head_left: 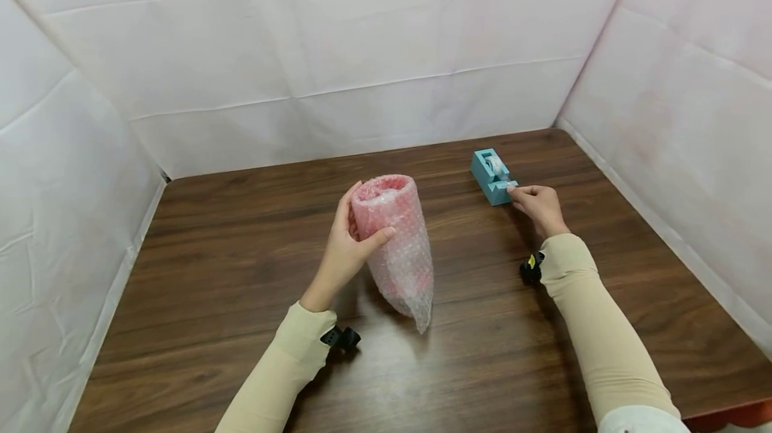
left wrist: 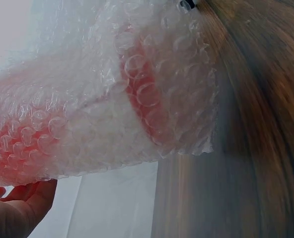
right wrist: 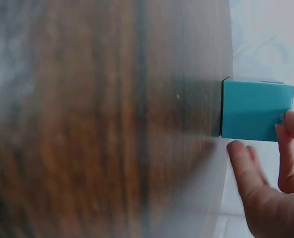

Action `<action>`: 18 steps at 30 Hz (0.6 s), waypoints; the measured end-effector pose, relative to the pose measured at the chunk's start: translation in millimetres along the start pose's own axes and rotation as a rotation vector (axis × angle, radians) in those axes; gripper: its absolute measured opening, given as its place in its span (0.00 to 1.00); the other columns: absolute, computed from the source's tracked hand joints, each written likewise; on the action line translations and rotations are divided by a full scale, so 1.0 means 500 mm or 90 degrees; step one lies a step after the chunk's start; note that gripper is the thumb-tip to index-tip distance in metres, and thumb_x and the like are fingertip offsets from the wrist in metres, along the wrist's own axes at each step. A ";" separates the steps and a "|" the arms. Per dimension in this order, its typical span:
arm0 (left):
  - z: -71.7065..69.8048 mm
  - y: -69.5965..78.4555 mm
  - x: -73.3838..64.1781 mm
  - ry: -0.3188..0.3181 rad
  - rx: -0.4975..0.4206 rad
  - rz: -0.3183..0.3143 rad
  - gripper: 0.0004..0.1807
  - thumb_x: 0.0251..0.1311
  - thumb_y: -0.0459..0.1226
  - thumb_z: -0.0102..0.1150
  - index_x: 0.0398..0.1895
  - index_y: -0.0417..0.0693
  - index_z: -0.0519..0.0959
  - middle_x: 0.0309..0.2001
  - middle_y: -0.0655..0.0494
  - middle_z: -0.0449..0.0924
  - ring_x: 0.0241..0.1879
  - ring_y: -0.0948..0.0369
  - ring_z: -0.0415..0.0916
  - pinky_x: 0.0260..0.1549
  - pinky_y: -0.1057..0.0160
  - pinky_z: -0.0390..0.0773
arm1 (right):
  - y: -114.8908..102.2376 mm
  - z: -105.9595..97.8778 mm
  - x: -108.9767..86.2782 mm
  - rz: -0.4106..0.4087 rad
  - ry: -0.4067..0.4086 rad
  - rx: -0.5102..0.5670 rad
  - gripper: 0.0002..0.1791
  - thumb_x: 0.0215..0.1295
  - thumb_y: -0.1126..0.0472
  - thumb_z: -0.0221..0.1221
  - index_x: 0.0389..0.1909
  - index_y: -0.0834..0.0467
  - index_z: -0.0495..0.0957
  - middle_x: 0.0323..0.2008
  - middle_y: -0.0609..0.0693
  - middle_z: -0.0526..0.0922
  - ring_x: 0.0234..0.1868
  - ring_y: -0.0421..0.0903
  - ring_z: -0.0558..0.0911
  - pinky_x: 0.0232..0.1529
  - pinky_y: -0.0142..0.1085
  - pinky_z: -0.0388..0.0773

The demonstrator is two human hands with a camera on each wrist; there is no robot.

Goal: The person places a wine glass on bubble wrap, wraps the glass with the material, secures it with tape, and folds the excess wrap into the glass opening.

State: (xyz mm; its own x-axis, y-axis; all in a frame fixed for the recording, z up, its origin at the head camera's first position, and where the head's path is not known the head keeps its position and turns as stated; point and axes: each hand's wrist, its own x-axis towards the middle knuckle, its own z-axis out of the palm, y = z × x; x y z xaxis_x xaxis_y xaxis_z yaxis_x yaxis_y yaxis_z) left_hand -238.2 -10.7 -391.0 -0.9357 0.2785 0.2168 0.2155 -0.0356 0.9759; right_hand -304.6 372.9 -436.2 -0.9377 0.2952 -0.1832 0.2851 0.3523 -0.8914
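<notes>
A pink-and-clear bubble-wrapped bundle (head_left: 401, 252) stands tilted on the table, its rolled open end up and a loose pointed flap of wrap at the bottom. My left hand (head_left: 342, 249) grips it near the top from the left, thumb across the front and fingers behind. Through the clear bubbles a red band shows in the left wrist view. My right hand (head_left: 539, 208) is at the front of a light-blue tape dispenser (head_left: 500, 195), where thumb and index finger pinch the end of the clear tape at the cutting edge. The other fingers are extended beside the dispenser in the right wrist view.
The dark wood-grain table (head_left: 241, 238) lies beneath everything. White cloth walls (head_left: 362, 51) enclose it at the back and both sides. The dispenser stands toward the back right, apart from the bundle. Black wrist cameras sit on both sleeves.
</notes>
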 end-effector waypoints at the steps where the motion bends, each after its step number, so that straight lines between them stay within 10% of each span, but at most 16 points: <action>1: 0.000 0.001 0.000 -0.001 -0.001 0.001 0.49 0.54 0.42 0.69 0.75 0.58 0.50 0.65 0.50 0.63 0.59 0.53 0.68 0.57 0.49 0.73 | 0.000 0.004 0.000 -0.007 0.008 -0.012 0.33 0.69 0.46 0.53 0.61 0.71 0.69 0.64 0.66 0.67 0.63 0.56 0.72 0.61 0.42 0.73; 18: -0.007 0.002 0.007 0.015 -0.009 -0.002 0.48 0.55 0.38 0.67 0.75 0.56 0.49 0.65 0.49 0.62 0.60 0.53 0.67 0.59 0.49 0.72 | -0.046 0.008 0.020 -0.126 -0.039 -0.297 0.18 0.68 0.55 0.53 0.41 0.68 0.80 0.44 0.63 0.80 0.41 0.53 0.74 0.39 0.39 0.71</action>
State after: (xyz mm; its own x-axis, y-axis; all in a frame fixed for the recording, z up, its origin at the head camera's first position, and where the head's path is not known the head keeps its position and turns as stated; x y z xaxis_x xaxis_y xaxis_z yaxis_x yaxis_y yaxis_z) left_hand -242.2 -13.1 -389.0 -0.9427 0.2563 0.2135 0.2082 -0.0481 0.9769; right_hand -321.3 364.2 -419.1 -0.9888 0.1341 -0.0658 0.1453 0.7595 -0.6340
